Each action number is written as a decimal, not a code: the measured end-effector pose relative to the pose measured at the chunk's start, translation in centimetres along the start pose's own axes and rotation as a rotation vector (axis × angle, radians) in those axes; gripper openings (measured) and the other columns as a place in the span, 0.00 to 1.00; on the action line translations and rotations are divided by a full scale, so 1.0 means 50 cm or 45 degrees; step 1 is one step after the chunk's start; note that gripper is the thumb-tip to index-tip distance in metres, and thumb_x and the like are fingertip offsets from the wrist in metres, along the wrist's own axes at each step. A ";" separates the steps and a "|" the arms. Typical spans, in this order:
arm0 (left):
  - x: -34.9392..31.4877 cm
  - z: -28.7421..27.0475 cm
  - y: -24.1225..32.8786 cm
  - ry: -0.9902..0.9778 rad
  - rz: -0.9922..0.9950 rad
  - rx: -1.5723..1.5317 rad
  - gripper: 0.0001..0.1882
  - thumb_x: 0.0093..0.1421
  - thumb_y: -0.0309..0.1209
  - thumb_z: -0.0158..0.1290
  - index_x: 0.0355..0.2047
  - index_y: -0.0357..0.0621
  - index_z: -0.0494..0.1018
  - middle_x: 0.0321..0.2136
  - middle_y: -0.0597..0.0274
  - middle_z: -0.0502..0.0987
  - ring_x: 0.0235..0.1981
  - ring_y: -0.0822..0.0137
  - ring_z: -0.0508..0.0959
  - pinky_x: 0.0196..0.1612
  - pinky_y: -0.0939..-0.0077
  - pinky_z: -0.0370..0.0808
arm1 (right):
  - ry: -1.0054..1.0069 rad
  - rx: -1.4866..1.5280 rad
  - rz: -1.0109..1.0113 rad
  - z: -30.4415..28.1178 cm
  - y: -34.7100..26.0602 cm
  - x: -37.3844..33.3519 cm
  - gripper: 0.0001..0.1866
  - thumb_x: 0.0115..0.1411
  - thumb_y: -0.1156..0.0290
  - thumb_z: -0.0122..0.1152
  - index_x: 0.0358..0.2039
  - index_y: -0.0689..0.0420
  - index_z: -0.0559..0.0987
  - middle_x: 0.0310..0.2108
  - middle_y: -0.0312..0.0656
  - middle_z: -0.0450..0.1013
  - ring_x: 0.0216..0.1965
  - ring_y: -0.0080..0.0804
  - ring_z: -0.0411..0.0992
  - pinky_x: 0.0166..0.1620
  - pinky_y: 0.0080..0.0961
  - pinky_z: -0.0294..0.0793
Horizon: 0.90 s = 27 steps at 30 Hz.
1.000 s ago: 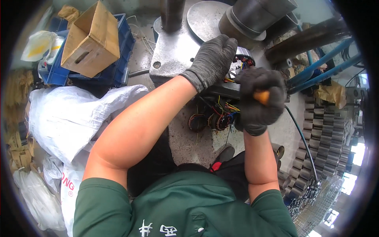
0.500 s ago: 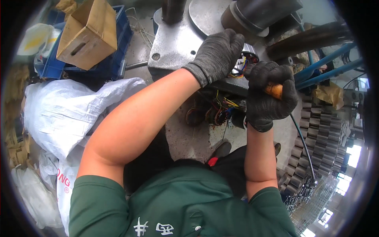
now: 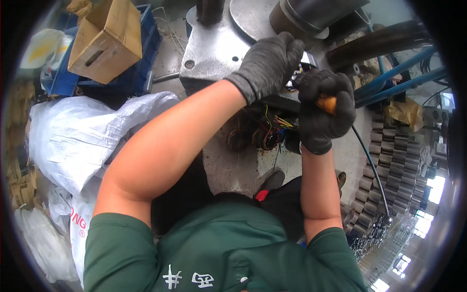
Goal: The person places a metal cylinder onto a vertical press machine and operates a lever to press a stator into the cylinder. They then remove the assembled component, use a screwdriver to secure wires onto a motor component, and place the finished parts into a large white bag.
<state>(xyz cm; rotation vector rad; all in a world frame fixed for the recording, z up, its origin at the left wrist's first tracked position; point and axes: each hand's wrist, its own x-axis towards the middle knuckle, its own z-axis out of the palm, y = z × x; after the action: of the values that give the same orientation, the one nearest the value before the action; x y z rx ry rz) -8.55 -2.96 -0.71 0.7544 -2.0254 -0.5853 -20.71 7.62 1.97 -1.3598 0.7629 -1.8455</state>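
My right hand [image 3: 322, 119], in a dark knitted glove, is closed round an orange handle [image 3: 327, 104]; the working end of that tool is hidden. Just to its left, my left hand [image 3: 269, 64], gloved the same way, has its fingers bent together at a round metal opening [image 3: 305, 67] with coloured wires inside. Whatever those fingertips pinch is out of sight. The opening sits at the edge of a thick grey metal plate [image 3: 206, 61]. Below hang or lie wound copper coils [image 3: 266, 138] with yellow, red and blue leads.
A cardboard box [image 3: 104, 48] rests on blue bins [image 3: 148, 36] at upper left. White sacks [image 3: 73, 138] bulge along the left. Dark cylinders [image 3: 311, 17] stand beyond the plate. Blue bars [image 3: 399, 78] and stacked metal parts [image 3: 384, 165] line the right side.
My right hand has shifted slightly left and up with the orange handle, closer to my left hand. The handle shows less. My left hand stays nearly in place.
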 end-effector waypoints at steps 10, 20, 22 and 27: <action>0.017 -0.018 0.003 -0.132 -0.438 -0.392 0.21 0.74 0.43 0.39 0.45 0.36 0.73 0.37 0.41 0.78 0.43 0.43 0.80 0.50 0.51 0.76 | 0.060 0.116 -0.021 0.015 -0.048 0.007 0.23 0.65 0.50 0.46 0.38 0.58 0.78 0.23 0.43 0.69 0.28 0.37 0.68 0.38 0.39 0.71; 0.016 -0.018 -0.007 -0.164 -0.377 -0.432 0.23 0.74 0.45 0.40 0.47 0.34 0.72 0.38 0.42 0.79 0.44 0.44 0.80 0.51 0.54 0.75 | 0.029 0.204 -0.076 0.010 -0.046 0.011 0.23 0.63 0.50 0.48 0.36 0.60 0.77 0.24 0.45 0.71 0.28 0.40 0.70 0.39 0.42 0.74; 0.012 -0.018 -0.002 -0.185 -0.467 -0.482 0.24 0.74 0.45 0.41 0.48 0.33 0.72 0.39 0.41 0.80 0.44 0.44 0.80 0.51 0.55 0.76 | 0.082 0.130 -0.031 -0.003 -0.015 -0.002 0.23 0.63 0.50 0.48 0.36 0.59 0.77 0.24 0.45 0.71 0.28 0.40 0.70 0.40 0.44 0.74; 0.016 -0.020 -0.004 -0.177 -0.535 -0.461 0.26 0.73 0.48 0.43 0.48 0.32 0.74 0.40 0.40 0.80 0.45 0.45 0.81 0.51 0.55 0.76 | -0.052 0.184 -0.088 0.012 -0.053 0.011 0.22 0.65 0.51 0.46 0.36 0.58 0.77 0.24 0.45 0.71 0.28 0.39 0.70 0.41 0.44 0.74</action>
<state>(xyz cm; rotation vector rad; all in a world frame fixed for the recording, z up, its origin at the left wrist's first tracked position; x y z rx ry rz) -8.00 -3.78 0.09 0.9390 -1.8134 -1.2380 -20.75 8.65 4.55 -1.3414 0.5570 -1.8819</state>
